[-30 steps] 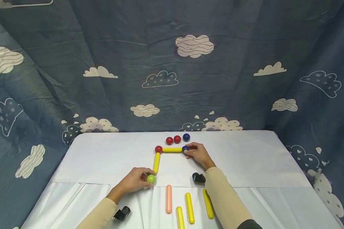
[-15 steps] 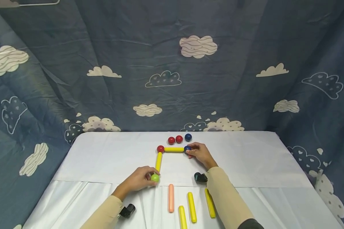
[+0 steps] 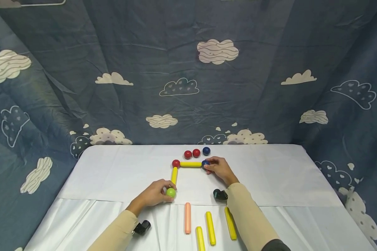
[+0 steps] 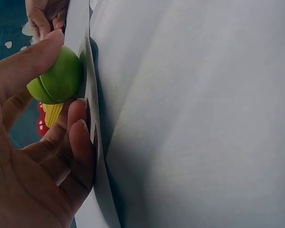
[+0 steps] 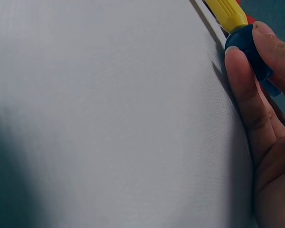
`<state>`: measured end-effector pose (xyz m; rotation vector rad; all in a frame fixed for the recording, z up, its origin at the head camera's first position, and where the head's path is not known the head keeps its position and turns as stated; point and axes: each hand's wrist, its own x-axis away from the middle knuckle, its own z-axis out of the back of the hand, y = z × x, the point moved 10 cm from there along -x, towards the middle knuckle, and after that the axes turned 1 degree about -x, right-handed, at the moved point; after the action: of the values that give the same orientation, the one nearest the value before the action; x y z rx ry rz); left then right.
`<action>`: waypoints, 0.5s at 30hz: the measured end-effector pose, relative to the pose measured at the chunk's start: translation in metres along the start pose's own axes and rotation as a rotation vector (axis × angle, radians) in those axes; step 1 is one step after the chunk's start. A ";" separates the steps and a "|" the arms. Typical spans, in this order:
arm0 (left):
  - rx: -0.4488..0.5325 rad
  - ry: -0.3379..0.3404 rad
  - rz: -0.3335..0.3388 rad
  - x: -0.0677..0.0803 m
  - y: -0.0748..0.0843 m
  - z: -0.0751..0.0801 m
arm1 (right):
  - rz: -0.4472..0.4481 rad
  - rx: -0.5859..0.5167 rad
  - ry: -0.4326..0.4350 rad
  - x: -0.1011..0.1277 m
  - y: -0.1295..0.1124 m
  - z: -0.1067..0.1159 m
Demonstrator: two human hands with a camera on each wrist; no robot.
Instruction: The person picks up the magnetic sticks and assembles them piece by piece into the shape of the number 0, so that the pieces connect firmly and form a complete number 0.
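Note:
My left hand [image 3: 155, 193] pinches a lime-green ball [image 3: 170, 192] at the near end of a yellow stick [image 3: 174, 176]; fingers partly cover where the two meet. The green ball [image 4: 61, 78] shows a groove in the left wrist view. At that stick's far end is a red ball [image 3: 176, 164], from which another yellow stick [image 3: 190, 164] runs right to a dark blue ball [image 3: 205, 164]. My right hand [image 3: 220, 169] grips this blue ball between thumb and fingers. In the right wrist view the blue ball [image 5: 249, 50] touches the yellow stick's end [image 5: 228, 14].
Behind the sticks lie two red balls [image 3: 192, 153] and a blue ball [image 3: 206, 151]. Nearer on the white cloth are a salmon-pink stick [image 3: 187, 218] and three yellow sticks [image 3: 210, 228], one beside the right sleeve [image 3: 251, 216]. A dark cloud-print curtain [image 3: 182, 111] hangs behind.
My left hand has moved the green ball slightly away from me and right, up to the yellow stick's near end. The right hand keeps its grip on the blue ball.

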<state>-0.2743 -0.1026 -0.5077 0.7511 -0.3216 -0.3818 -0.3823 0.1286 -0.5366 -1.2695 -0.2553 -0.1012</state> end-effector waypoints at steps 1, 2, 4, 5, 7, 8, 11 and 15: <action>-0.003 0.000 0.004 0.000 0.000 0.000 | -0.002 0.001 0.001 0.000 0.000 0.000; -0.006 0.002 0.004 -0.001 0.000 0.000 | -0.004 0.001 0.002 0.000 0.000 0.000; -0.011 0.003 0.013 -0.001 0.001 0.000 | -0.009 0.002 0.005 0.000 -0.001 0.001; -0.015 0.004 0.015 -0.001 0.002 0.000 | -0.011 -0.001 0.008 0.000 -0.001 0.001; -0.021 0.011 0.024 -0.001 0.002 0.000 | -0.011 -0.001 0.010 0.000 -0.001 0.001; -0.021 0.015 0.032 -0.001 0.003 0.000 | -0.011 -0.004 0.010 0.000 -0.001 0.001; -0.039 0.029 0.061 0.000 0.002 -0.002 | -0.014 -0.003 0.011 0.000 0.000 0.001; -0.060 0.061 0.081 0.000 0.001 -0.003 | -0.023 -0.001 0.013 -0.001 0.001 0.000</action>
<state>-0.2732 -0.1004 -0.5088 0.6880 -0.2808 -0.2905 -0.3830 0.1290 -0.5381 -1.2668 -0.2583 -0.1296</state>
